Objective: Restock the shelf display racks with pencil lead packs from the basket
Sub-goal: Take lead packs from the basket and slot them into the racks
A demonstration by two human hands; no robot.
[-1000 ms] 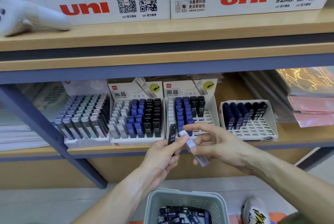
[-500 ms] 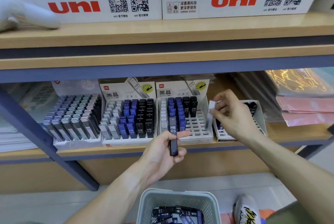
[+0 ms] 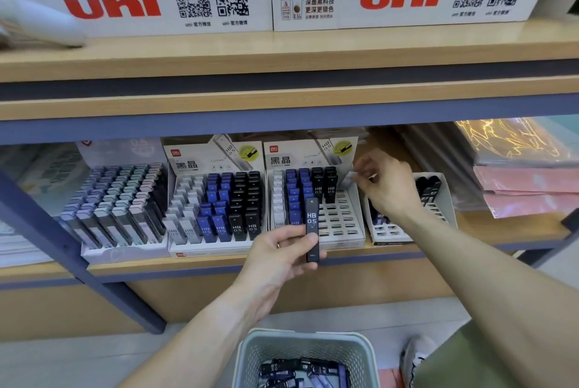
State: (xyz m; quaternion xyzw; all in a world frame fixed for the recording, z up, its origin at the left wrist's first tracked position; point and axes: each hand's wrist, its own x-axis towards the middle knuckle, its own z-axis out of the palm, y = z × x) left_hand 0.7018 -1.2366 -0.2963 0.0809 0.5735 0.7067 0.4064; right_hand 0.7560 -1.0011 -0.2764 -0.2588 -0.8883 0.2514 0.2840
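Since a moment ago, the right hand (image 3: 387, 188) has carried its pale pack (image 3: 351, 175) further back, to the gap between the third rack (image 3: 344, 231) and the small right rack (image 3: 445, 199), fingers pinching it. The left hand (image 3: 283, 254) grips a black pack (image 3: 312, 229) upright before the third rack. To do this well, match colour to column, seat each pack straight down in an empty slot, then refill from the basket (image 3: 250, 356) below.

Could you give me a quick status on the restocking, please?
Left hand holds black HB 0.5 pack. Right hand at third rack, contents unclear. Basket holds packs. Nothing blocking.
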